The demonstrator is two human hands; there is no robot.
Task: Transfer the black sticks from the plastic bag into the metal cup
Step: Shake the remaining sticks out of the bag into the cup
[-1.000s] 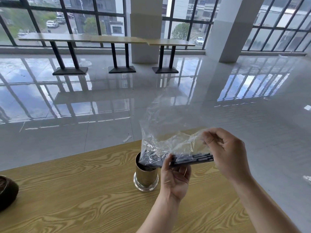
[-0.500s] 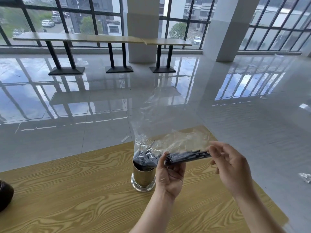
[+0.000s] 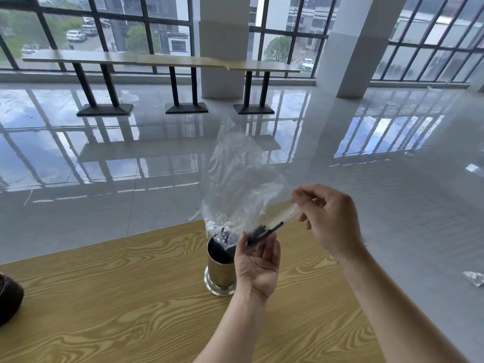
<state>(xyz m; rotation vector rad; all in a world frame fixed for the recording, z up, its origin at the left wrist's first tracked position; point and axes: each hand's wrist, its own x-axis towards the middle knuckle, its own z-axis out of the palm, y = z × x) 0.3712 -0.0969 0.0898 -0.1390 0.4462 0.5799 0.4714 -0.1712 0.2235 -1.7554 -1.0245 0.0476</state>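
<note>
Left hand (image 3: 258,265) is turned palm up, its thumb and fingertips loosely closed round the sticks (image 3: 265,231) through the film of the bag (image 3: 235,184). Right hand (image 3: 330,221), up and to the right of it, pinches the bag's raised end between thumb and fingers. The sticks slant down leftward from between the left fingertips. The bag's low end hangs at the mouth of the cup (image 3: 218,271), which stands upright on the surface (image 3: 117,297) just left of the left hand.

The step appears to be tipping the sticks out of the bag into the cup. To do it well, I would lift the right hand's end higher so the bundle slopes steeply. The left hand should ease its hold enough to guide, not clamp, with the bag's opening held right over the rim. Loose film may fold across the opening and snag the sticks, and a long stick could catch on the rim and spill onto the surface. A knock from the left hand could tip the cup.

Hard to make out:
- The bag's opening is lost in crumpled, glaring plastic.
- The dark inside of the cup hides whether any sticks are already in it.
- The number of sticks cannot be counted.
- A dark thing (image 3: 9,299) far left of the hands is cut off by the frame.
</note>
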